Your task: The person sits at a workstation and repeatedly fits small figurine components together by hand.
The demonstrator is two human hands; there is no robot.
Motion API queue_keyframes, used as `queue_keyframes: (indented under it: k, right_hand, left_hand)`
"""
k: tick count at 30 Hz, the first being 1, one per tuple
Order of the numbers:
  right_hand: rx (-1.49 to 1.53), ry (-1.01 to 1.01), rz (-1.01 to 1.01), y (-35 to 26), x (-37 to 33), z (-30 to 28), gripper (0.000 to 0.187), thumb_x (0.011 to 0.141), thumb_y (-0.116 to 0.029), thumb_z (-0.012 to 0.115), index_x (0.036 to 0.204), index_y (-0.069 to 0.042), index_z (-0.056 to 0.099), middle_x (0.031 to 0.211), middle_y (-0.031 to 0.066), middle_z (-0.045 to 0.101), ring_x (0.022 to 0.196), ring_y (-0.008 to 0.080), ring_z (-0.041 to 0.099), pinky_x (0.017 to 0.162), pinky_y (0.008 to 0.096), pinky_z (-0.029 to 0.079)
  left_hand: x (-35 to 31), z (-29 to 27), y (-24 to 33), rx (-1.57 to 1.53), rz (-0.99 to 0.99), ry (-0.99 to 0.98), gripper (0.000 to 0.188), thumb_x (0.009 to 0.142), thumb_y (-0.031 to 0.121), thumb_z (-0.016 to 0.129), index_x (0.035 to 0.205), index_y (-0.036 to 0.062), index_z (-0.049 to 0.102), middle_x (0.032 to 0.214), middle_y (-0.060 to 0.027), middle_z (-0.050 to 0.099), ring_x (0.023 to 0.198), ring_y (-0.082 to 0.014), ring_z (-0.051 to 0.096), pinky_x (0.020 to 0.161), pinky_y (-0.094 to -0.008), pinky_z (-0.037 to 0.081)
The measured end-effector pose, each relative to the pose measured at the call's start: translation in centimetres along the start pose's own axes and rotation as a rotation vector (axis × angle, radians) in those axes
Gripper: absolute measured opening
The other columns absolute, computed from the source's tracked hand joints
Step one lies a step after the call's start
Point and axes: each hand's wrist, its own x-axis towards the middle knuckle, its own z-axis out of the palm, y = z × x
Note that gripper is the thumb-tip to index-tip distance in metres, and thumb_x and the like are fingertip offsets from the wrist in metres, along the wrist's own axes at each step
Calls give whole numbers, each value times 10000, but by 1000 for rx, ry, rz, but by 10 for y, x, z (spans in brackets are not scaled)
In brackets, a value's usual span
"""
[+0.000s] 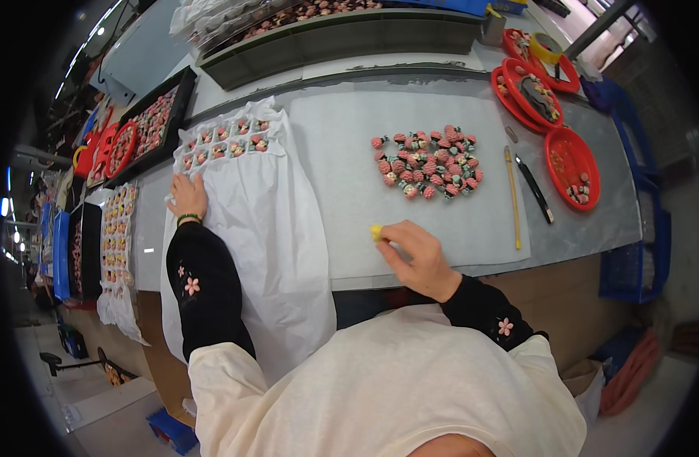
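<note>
My left hand (188, 196) lies with its fingers spread on white tissue paper (247, 206), just below a white compartment tray (226, 131). Several small pink, green and cream figures sit in the tray's cells, and the paper covers its lower part. Over the pale mat (342, 175), my right hand (418, 259) is curled with its fingers drawn together. Something small and yellow (376, 231) shows at its fingertips; I cannot tell whether it is held or worn. Beyond that hand lies a cluster of pink knobbly figures (429, 164).
Right of the cluster lie a thin wooden stick (512, 198) and a black pen-like tool (534, 189). Red dishes (585, 164) with small parts and a yellow tape roll (546, 48) stand farther right. A long grey bin (334, 46) spans the back; a black tray (183, 95) stands left.
</note>
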Motion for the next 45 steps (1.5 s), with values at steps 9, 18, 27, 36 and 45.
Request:
queue_keyframes:
  k: [9,18,27,36,45]
  right_hand:
    - [-300,292,177,53,33,-97,220,764,-24,600,981,10,583,800,93,608,664,143,557,619,251,449]
    - [-667,-150,104,106,84,-115,335,711,-25,578,1044,-56,576,931,49,607,964,250,445,807,327,393]
    - [-403,87,-115,55,72,-69,199,802,-6,507,994,6,554,905,96,593,812,207,575,698,276,449]
    - [-252,528,17,65,54,-67,163,799,13,522,956,15,565,864,97,580,688,169,564,590,255,451]
    - [158,308,277,38,10,-56,152,829,5,530,977,31,555,914,67,568,765,108,563,647,216,465]
  left_hand:
    - [11,-10,-6,-55,-30,-29,653,855,503,326,1335,70,239,1402,-127,213,1295,-251,191,986,-576,137]
    - [-104,-145,126,-1023,643,-3,369,841,186,556,1154,-1,503,1120,-112,559,1070,-186,492,927,-264,332]
    - [-219,-116,206,-1389,627,-570,285,850,105,545,1109,-13,525,995,-75,594,905,-118,549,793,-229,433]
    - [-270,-78,261,-997,1207,-128,397,643,105,693,987,25,512,849,-108,466,805,-280,493,706,-347,413]
    - [-255,-78,250,-1735,628,-826,255,807,11,566,1059,8,532,935,-22,524,864,-84,521,757,-235,444]
